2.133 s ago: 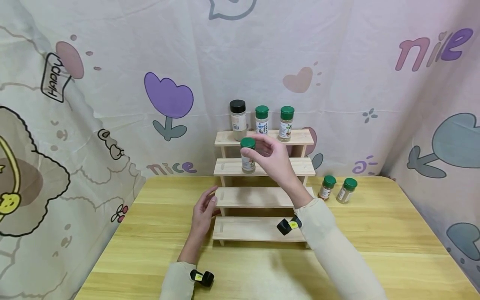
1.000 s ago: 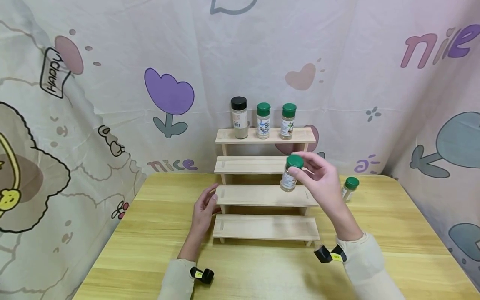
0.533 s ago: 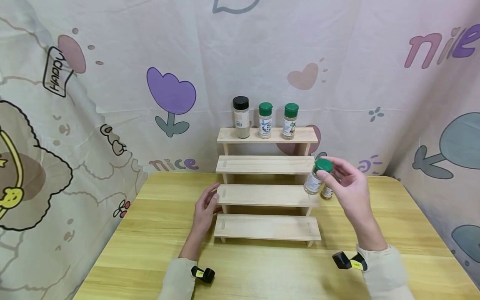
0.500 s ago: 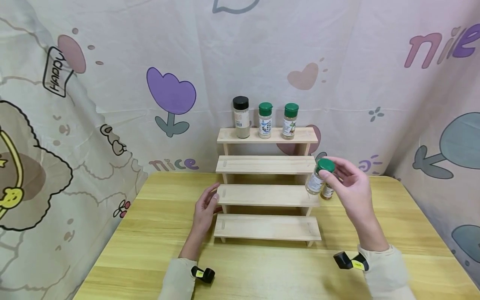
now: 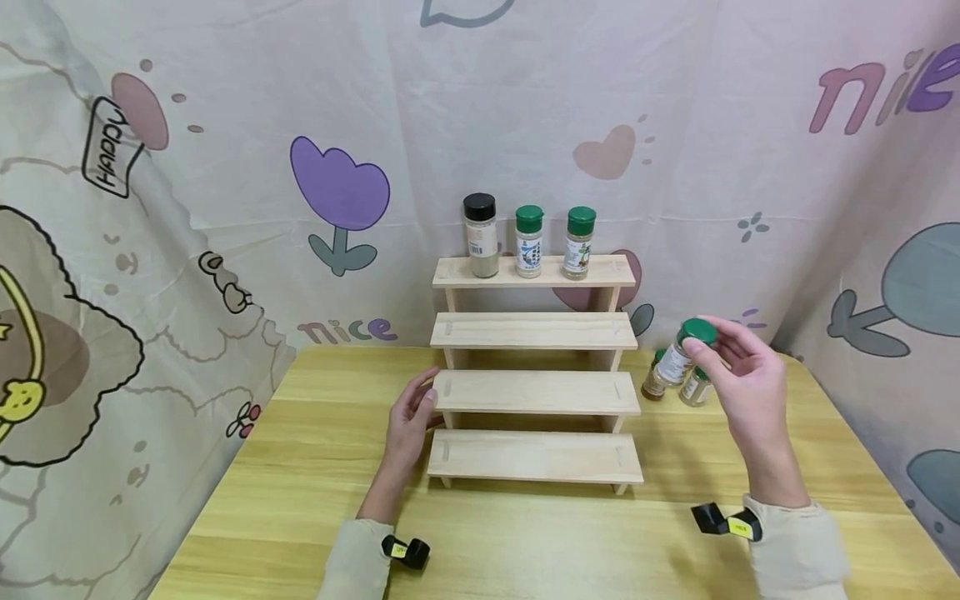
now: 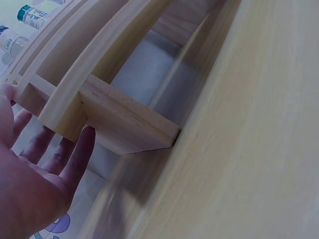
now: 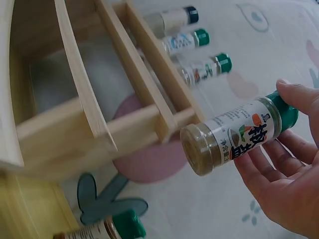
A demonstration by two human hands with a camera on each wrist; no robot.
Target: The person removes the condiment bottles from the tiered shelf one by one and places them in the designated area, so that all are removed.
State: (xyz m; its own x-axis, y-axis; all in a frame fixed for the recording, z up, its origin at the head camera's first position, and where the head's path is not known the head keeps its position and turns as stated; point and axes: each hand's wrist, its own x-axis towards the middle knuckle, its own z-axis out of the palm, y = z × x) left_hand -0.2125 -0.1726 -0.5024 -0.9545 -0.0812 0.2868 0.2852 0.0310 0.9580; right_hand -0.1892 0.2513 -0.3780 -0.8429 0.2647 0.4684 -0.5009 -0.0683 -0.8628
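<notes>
My right hand (image 5: 750,387) holds a green-capped spice jar (image 5: 677,360) in the air to the right of the wooden step shelf (image 5: 534,392). In the right wrist view, thumb and fingers pinch this jar (image 7: 239,134) around its cap and upper body. It hangs tilted, its label showing and pale powder inside. Two more green-capped jars stand on the table just behind it: one with reddish contents (image 5: 654,385) and another jar (image 5: 696,388), both partly hidden. My left hand (image 5: 406,423) rests against the shelf's left end, fingers relaxed, as the left wrist view also shows.
On the top tier stand a black-capped jar (image 5: 482,237) and two green-capped jars, the middle jar (image 5: 528,243) and the right jar (image 5: 578,246). The shelf stands on a wooden table (image 5: 525,542). A printed cloth (image 5: 420,125) hangs behind.
My right hand has carried the green-capped jar from in front of the second tier from the top rightward, off the shelf to above the two table jars. My left hand has stayed put.
</notes>
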